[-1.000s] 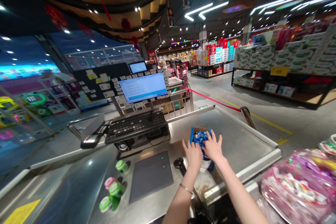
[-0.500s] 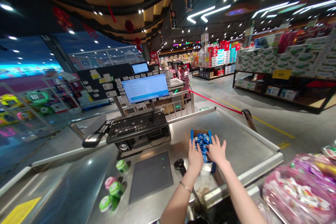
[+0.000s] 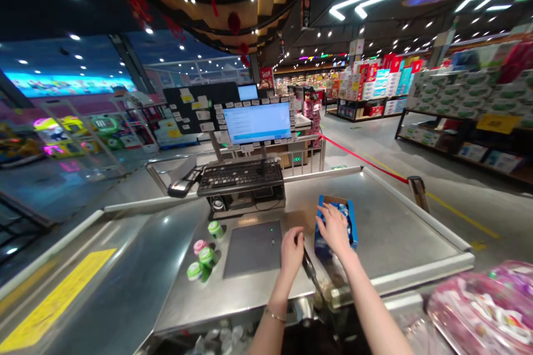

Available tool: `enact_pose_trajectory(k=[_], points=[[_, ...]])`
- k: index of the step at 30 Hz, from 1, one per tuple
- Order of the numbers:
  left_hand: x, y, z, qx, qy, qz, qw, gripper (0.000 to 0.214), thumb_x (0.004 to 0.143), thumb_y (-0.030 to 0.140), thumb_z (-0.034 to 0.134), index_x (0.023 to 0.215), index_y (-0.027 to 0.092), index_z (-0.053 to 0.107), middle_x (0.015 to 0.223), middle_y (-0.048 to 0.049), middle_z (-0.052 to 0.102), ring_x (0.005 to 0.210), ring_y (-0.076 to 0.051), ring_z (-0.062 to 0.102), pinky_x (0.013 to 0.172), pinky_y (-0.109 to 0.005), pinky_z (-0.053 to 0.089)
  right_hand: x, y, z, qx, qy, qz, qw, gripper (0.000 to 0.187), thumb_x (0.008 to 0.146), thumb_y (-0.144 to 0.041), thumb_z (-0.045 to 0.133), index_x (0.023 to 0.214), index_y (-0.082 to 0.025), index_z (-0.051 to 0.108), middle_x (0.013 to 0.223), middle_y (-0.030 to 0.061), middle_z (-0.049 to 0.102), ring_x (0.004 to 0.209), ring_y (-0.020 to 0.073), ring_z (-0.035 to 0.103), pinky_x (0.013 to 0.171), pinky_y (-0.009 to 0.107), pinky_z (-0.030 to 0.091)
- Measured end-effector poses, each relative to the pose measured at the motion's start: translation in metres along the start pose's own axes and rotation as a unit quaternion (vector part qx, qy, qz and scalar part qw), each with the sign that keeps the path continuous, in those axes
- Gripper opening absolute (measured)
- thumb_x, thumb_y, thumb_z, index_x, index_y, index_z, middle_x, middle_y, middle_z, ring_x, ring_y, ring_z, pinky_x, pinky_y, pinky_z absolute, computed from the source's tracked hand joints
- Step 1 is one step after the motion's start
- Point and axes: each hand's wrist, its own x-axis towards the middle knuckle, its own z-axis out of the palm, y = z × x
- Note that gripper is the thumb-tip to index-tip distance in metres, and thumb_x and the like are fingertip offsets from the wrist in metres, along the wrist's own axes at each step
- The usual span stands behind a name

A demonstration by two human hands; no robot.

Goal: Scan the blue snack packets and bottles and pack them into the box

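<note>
Counter (image 3: 387,222): left hand (image 3: 291,252), right hand (image 3: 335,230), one blue box (image 3: 353,227), four tubs (image 3: 206,257).

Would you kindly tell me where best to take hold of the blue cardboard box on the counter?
I'd grip the blue cardboard box by its long side walls, coming from above with the right hand, which is over it: the open top holds wrapped sweets, and it sits flat on the steel counter.
</note>
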Motion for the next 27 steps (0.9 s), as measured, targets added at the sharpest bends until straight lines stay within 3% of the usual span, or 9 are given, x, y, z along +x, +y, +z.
enact_pose_trajectory(k=[4,9,12,15,18,21,25,27], points=[[-0.024,-0.040,-0.038,0.001,0.059,-0.035,0.998,0.023,0.088,0.022,0.044,0.099,0.019,0.065,0.101,-0.0060,0.069,0.098,-0.019,0.062,0.091,-0.037,0.048,0.004,-0.053,0.023,0.082,-0.079,-0.088,0.990,0.041,0.091,-0.028,0.043,0.130,-0.021,0.054,0.136,0.0096,0.052,0.129,0.0234,0.042,0.104,0.039,0.033],[-0.041,-0.086,-0.099,0.073,0.150,-0.044,0.985,0.025,0.090,0.024,0.041,0.099,0.018,0.064,0.101,-0.0078,0.067,0.099,-0.020,0.061,0.092,-0.038,0.047,-0.004,-0.130,0.069,0.161,-0.185,-0.171,0.954,0.041,0.090,-0.027,0.046,0.131,-0.021,0.052,0.139,0.0091,0.050,0.132,0.0225,0.037,0.104,0.039,0.034],[-0.045,-0.115,-0.137,0.151,0.225,-0.037,0.962,0.026,0.090,0.026,0.042,0.102,0.016,0.063,0.109,-0.0114,0.064,0.109,-0.022,0.056,0.098,-0.041,0.043,-0.012,-0.176,0.105,0.181,-0.227,-0.212,0.933,0.040,0.088,-0.025,0.051,0.128,-0.024,0.055,0.136,0.0061,0.053,0.129,0.0215,0.041,0.102,0.038,0.036],[-0.046,-0.142,-0.171,0.248,0.285,-0.072,0.923,0.029,0.089,0.033,0.047,0.107,0.015,0.062,0.119,-0.0149,0.058,0.118,-0.026,0.050,0.101,-0.043,0.040,-0.013,-0.219,0.144,0.194,-0.261,-0.233,0.916,0.038,0.087,-0.022,0.053,0.124,-0.024,0.058,0.131,0.0057,0.057,0.126,0.0204,0.045,0.102,0.036,0.036],[-0.045,-0.163,-0.192,0.350,0.278,-0.148,0.882,0.045,0.083,0.039,0.058,0.122,0.017,0.057,0.134,-0.0177,0.048,0.128,-0.033,0.040,0.102,-0.049,0.037,-0.007,-0.260,0.180,0.197,-0.279,-0.234,0.910,0.039,0.087,-0.022,0.052,0.126,-0.025,0.057,0.134,0.0060,0.054,0.132,0.0231,0.036,0.105,0.042,0.032],[-0.044,-0.178,-0.202,0.410,0.240,-0.219,0.853,0.065,0.076,0.045,0.066,0.134,0.021,0.048,0.146,-0.0185,0.035,0.135,-0.039,0.030,0.102,-0.054,0.036,0.003,-0.297,0.211,0.198,-0.302,-0.238,0.902,0.036,0.088,-0.035,0.052,0.123,-0.030,0.059,0.139,0.0030,0.050,0.138,0.0264,0.024,0.108,0.051,0.023],[-0.040,-0.190,-0.211,0.392,0.189,-0.274,0.858,0.072,0.074,0.050,0.066,0.138,0.024,0.044,0.151,-0.0170,0.029,0.130,-0.036,0.040,0.092,-0.044,0.046,0.016,-0.332,0.238,0.195,-0.331,-0.238,0.892,0.044,0.086,-0.058,0.049,0.120,-0.034,0.062,0.144,0.0029,0.043,0.139,0.0327,0.017,0.107,0.063,0.012],[-0.039,-0.195,-0.218,0.361,0.155,-0.306,0.867,0.069,0.079,0.050,0.060,0.140,0.026,0.041,0.149,-0.0153,0.034,0.117,-0.031,0.054,0.084,-0.038,0.050,0.020,-0.341,0.245,0.192,-0.349,-0.241,0.885,0.049,0.083,-0.065,0.048,0.117,-0.034,0.065,0.143,0.0050,0.043,0.136,0.0358,0.024,0.103,0.064,0.019]])
